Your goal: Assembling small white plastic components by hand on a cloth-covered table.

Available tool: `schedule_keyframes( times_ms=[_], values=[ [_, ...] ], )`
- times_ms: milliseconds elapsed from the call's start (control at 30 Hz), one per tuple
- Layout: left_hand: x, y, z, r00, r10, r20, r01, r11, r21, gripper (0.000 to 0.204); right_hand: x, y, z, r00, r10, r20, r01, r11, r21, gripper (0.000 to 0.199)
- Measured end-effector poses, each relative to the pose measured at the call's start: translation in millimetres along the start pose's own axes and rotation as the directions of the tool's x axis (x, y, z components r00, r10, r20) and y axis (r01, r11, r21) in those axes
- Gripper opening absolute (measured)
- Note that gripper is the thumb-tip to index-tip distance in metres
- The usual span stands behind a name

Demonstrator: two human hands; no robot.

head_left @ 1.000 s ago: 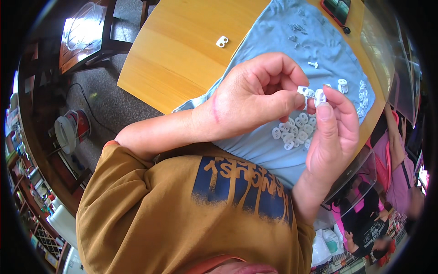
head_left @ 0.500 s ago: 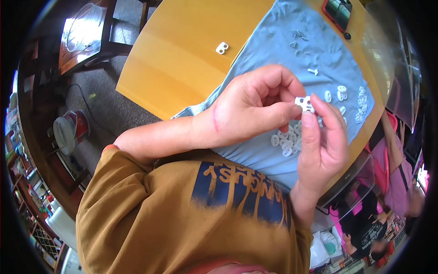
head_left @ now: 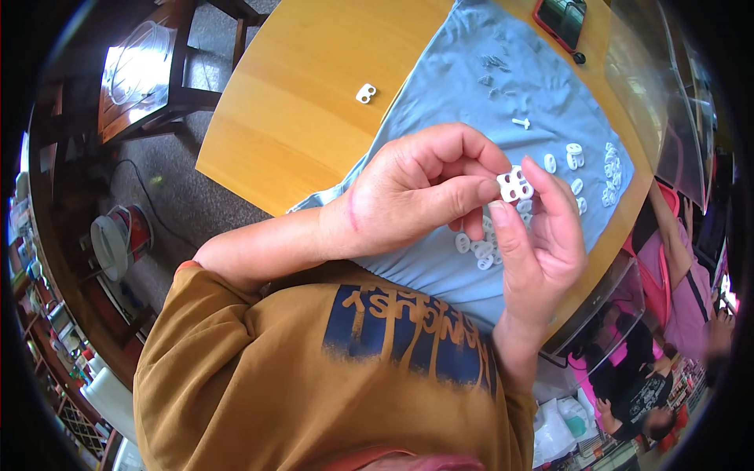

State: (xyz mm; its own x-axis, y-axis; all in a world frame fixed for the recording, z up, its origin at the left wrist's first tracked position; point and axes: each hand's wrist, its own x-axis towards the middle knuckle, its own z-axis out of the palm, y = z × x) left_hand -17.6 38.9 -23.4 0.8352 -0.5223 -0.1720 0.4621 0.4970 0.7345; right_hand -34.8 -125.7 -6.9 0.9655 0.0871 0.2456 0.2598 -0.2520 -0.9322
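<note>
Between my two hands is a small white plastic piece with several round holes (head_left: 515, 184). My left hand (head_left: 424, 184) pinches its left side with thumb and forefinger, the other fingers curled in. My right hand (head_left: 546, 243) has thumb and forefinger at its lower and right edges. Beneath the hands, a pile of white oval plastic pieces (head_left: 484, 250) lies on a light blue cloth (head_left: 440, 102), partly hidden by my fingers. A white two-holed piece (head_left: 366, 93) rests alone on the bare wood to the left.
More white ovals (head_left: 575, 155) and a cluster of white pieces (head_left: 612, 177) lie right on the cloth. A white T-shaped piece (head_left: 521, 123) and small dark metallic bits (head_left: 492, 62) are farther back. A phone (head_left: 561, 22) sits on the wooden table (head_left: 290, 94). Another person (head_left: 683, 290) is at right.
The held piece has turned, so its holes now face up more fully. Both hands stay on it. The whole view has shifted slightly.
</note>
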Motion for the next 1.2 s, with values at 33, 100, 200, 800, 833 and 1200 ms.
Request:
schedule_keyframes(
  times_ms=[33, 100, 200, 800, 833, 1200],
  values=[
    [-0.4, -0.3, 0.4, 1.0, 0.005, -0.002, -0.005, 1.0, 0.005, 0.02, -0.9, 0.7, -1.4, 1.0, 0.005, 0.01, -0.005, 1.0, -0.007, 0.037],
    [-0.7, -1.3, 0.8, 1.0, 0.011, -0.001, -0.011, 1.0, 0.01, 0.02, -1.9, 0.4, -3.0, 1.0, 0.008, 0.017, -0.008, 1.0, -0.015, 0.036],
    [-0.9, -2.1, 0.6, 1.0, 0.019, -0.005, -0.019, 1.0, 0.013, 0.019, -2.1, -0.3, -1.8, 1.0, -0.009, 0.012, 0.009, 1.0, -0.02, 0.035],
    [0.0, -2.1, 0.9, 0.998, 0.003, -0.071, -0.008, 0.998, -0.067, 0.009, -0.5, -2.5, -4.0, 0.997, -0.075, 0.029, 0.075, 0.997, -0.015, 0.023],
    [-0.6, -0.9, 1.3, 0.997, -0.012, -0.07, 0.009, 0.999, -0.048, 0.01, -0.4, -2.2, -5.4, 0.995, -0.086, 0.05, 0.087, 0.996, -0.029, 0.022],
    [1.7, -3.3, 2.0, 0.999, 0.029, -0.041, -0.029, 1.0, 0.005, 0.023, -0.9, -1.9, -6.4, 0.996, -0.05, 0.071, 0.05, 0.999, -0.008, 0.022]
  ],
)
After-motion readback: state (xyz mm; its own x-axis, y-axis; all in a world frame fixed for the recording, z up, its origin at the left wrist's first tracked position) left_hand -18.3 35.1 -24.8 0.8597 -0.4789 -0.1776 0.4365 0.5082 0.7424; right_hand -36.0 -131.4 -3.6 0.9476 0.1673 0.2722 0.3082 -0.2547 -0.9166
